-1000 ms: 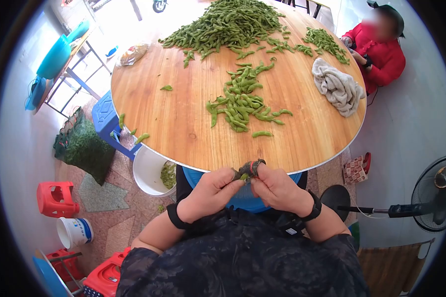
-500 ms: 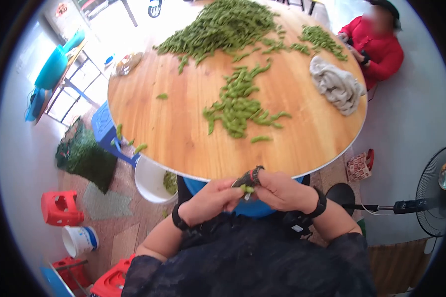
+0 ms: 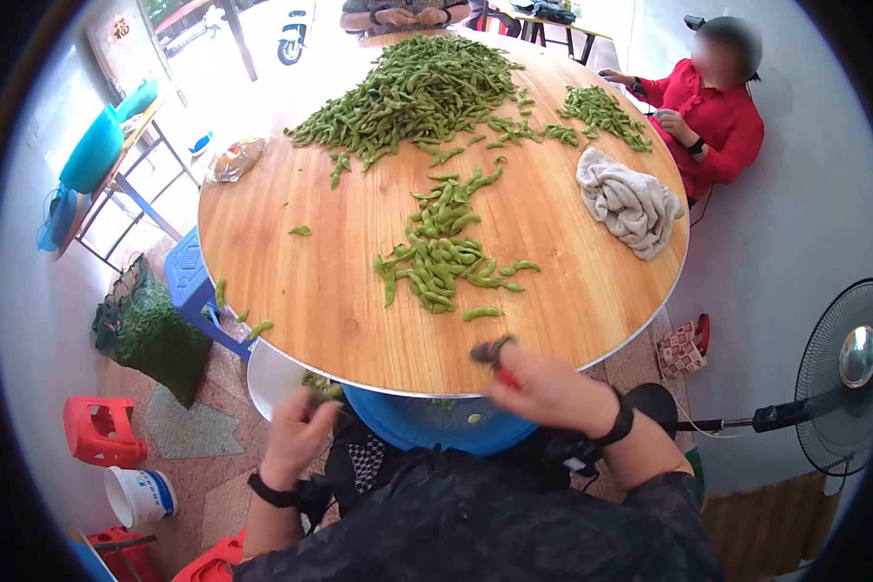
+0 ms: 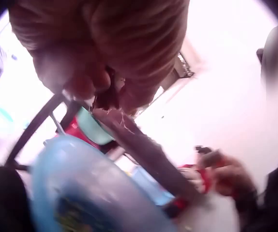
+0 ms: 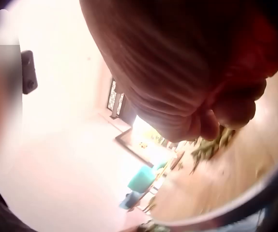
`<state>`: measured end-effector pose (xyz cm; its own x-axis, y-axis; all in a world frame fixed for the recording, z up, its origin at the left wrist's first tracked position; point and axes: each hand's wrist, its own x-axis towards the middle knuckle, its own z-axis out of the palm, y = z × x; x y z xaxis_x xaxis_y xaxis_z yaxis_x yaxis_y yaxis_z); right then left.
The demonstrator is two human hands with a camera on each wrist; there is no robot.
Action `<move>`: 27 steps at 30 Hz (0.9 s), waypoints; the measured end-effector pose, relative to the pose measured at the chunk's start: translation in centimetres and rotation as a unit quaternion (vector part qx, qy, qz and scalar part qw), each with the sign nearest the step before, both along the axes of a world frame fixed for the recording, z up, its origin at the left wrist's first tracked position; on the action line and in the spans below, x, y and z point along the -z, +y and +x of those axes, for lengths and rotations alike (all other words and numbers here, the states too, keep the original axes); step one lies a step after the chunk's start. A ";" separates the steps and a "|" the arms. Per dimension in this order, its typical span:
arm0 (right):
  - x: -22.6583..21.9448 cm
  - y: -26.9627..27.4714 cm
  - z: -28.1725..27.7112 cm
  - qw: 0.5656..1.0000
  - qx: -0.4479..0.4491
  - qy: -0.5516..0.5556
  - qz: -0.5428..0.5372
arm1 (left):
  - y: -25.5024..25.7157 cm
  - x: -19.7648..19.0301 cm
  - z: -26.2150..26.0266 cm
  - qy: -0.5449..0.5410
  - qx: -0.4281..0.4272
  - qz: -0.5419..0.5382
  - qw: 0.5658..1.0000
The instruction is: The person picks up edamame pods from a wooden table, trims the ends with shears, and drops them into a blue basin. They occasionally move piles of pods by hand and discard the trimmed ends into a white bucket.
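Green pods (image 3: 436, 260), clustered midway on the table (image 3: 291, 291), were best taken singly, with left hand (image 3: 296, 436) and right hand (image 3: 553, 390) curled, though blur hid whether either held anything.

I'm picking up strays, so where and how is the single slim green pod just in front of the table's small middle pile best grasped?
Probably pinch the single slim green pod across its middle, coming from above and the near side. It lies roughly left to right, so its long sides face near and far and suit a pinch; the small pile of green pods sits close behind.
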<state>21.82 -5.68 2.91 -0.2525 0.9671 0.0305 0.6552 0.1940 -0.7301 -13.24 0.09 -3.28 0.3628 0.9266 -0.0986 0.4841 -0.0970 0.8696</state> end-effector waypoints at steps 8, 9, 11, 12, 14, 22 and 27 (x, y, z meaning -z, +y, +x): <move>0.4 6.5 0.0 0.952 -0.010 -0.269 0.148 | 0.7 3.7 -6.3 0.091 -0.197 0.143 0.966; 0.5 6.7 -0.5 0.946 -0.043 -0.280 0.156 | 0.5 2.4 -4.9 0.088 -0.204 0.150 0.963; 0.4 6.6 -0.8 0.942 -0.055 -0.287 0.165 | 0.0 -0.2 -2.1 0.018 -0.132 0.177 0.975; 0.7 6.6 -0.7 0.949 -0.036 -0.280 0.143 | -0.3 -1.6 -0.4 -0.010 -0.106 0.158 0.982; 1.0 6.5 -0.7 0.954 -0.033 -0.269 0.131 | -0.6 -1.9 2.2 -0.053 -0.016 0.187 0.981; 0.1 2.3 -5.0 0.929 0.108 0.339 -0.102 | -0.4 -2.6 11.6 -0.179 0.108 -0.017 0.978; 1.9 1.5 -5.4 0.960 0.121 0.252 0.003 | -0.1 -0.5 12.6 -0.209 0.180 -0.020 0.961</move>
